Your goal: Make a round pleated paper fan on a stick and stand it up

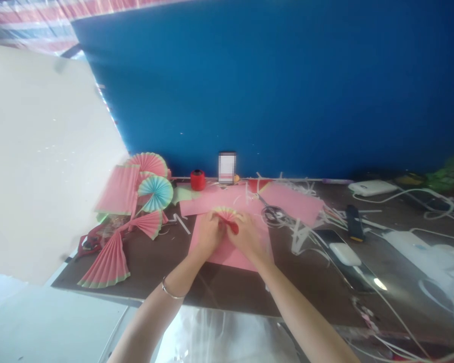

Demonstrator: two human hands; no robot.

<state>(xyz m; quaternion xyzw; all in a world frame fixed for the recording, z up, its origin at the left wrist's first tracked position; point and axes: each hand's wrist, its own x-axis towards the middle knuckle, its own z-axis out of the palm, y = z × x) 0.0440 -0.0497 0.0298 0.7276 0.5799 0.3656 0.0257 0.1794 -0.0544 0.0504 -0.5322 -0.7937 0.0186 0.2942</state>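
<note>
My left hand [211, 233] and my right hand [245, 233] are close together over a pink sheet of paper [230, 257]. Between them they grip a small pleated paper fan [226, 213], pink with a pale yellow-green edge, its folds spread away from me. The fingers of both hands are closed on its lower part, which they partly cover. A pair of scissors [274, 216] lies right of my right hand, among white paper strips. Behind the fan is another pink sheet [206, 199].
Several finished pleated fans [108, 262] lie on the left, one of them blue-green [156, 192]. A red spool [197, 180] and a phone [227, 167] stand at the back by the blue panel [272, 91]. On the right are a dark tablet-like device [348, 272], a white power strip [412, 247] and cables.
</note>
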